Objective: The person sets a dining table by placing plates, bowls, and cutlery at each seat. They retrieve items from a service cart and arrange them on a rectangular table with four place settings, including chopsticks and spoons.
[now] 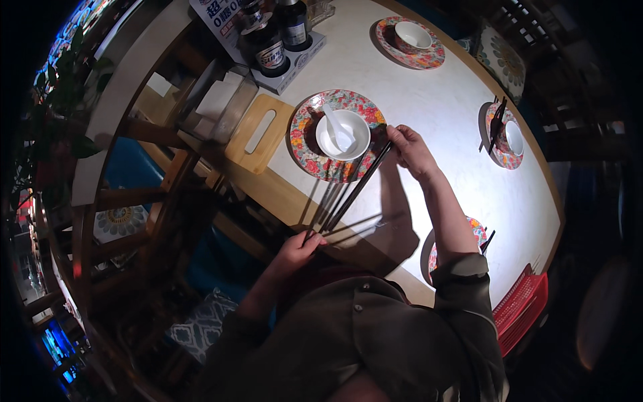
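Note:
My right hand (411, 151) pinches one end of a pair of dark chopsticks (357, 186), which slant down towards the table's near edge. Lower left, my left hand (297, 251) grips more thin dark sticks, apparently chopsticks; blur and shadows hide how many. Just beyond the hands is a floral plate (305, 151) bearing a white bowl (365, 143). A white soup spoon (334, 123) leans inside the bowl. The right hand is beside the plate's right rim, with its chopsticks partly over the plate's lower right edge.
Left of the plate lie a wooden board (236, 145) with a slot and a clear napkin box (246, 98). Dark bottles (271, 53) stand in a display holder behind. Other floral plates (432, 58) sit around the white table (402, 95). A red basket (527, 301) is at right.

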The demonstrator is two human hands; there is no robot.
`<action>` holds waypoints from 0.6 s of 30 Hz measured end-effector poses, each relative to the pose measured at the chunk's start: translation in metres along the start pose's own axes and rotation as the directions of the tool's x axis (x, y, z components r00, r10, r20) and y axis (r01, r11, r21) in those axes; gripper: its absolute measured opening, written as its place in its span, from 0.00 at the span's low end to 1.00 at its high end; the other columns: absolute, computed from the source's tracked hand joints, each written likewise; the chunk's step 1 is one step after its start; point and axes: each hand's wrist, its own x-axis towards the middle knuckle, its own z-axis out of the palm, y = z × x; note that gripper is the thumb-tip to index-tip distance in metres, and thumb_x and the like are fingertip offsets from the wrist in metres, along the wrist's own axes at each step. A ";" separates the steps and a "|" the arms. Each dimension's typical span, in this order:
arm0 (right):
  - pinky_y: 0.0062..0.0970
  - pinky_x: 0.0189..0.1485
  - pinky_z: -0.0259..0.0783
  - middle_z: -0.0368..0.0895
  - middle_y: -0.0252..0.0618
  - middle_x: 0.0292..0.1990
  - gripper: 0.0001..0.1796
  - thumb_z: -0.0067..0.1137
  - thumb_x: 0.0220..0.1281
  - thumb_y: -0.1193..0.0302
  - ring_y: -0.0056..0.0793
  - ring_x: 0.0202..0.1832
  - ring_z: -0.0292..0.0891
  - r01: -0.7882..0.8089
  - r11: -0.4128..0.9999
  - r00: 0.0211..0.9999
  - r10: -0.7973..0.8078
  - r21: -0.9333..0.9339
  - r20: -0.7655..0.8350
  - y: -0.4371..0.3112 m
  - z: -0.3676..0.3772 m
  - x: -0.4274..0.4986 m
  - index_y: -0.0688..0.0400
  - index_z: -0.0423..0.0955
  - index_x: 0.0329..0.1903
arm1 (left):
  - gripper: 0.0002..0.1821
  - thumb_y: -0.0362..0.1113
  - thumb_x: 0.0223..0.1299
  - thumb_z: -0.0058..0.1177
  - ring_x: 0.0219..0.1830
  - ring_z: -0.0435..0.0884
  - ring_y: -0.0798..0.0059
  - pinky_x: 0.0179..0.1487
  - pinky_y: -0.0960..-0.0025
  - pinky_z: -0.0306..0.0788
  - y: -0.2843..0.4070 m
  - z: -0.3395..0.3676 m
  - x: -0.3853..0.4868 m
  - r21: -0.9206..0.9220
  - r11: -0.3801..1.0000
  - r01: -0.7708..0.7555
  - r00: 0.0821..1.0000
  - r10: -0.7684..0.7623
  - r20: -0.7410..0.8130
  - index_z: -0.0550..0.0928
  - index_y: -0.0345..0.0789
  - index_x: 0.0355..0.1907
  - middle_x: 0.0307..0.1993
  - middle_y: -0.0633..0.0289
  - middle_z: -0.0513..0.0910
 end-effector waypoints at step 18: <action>0.29 0.30 0.71 0.81 0.46 0.30 0.27 0.53 0.64 0.54 0.33 0.28 0.78 0.055 0.772 0.848 -0.371 -0.633 -0.379 0.013 -0.025 0.075 0.68 0.71 0.50 | 0.11 0.41 0.69 0.45 0.37 0.78 0.83 0.33 0.80 0.69 -0.012 -0.030 -0.084 0.564 0.725 -0.396 0.779 0.590 -0.212 0.77 0.37 0.40 0.33 0.69 0.78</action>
